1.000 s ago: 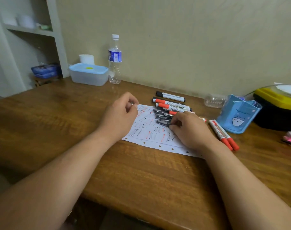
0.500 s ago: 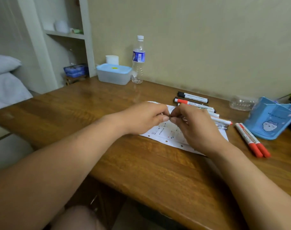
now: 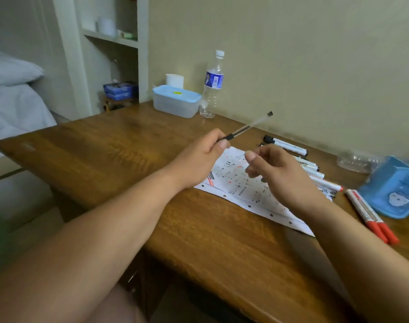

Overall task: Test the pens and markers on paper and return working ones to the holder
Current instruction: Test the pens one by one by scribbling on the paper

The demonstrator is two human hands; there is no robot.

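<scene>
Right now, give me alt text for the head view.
The left hand grips a clear pen raised over scribbled paper; the right hand hovers beside it, fingers curled. Markers and a blue holder sit at right.

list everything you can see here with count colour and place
pen: 1, clear with black grip, raised above table
paper: 1, white with red and black marks, on table below hands
marker row: several, partly hidden, white bodies, behind right hand
red markers: 2, side by side beside holder
holder: 1, blue, right end of table
water bottle: 1, clear, by wall
box: 1, blue lid, left of bottle
table: 1, brown wood
left hand: grips pen
right hand: fingers curled above paper, contents unclear
</scene>
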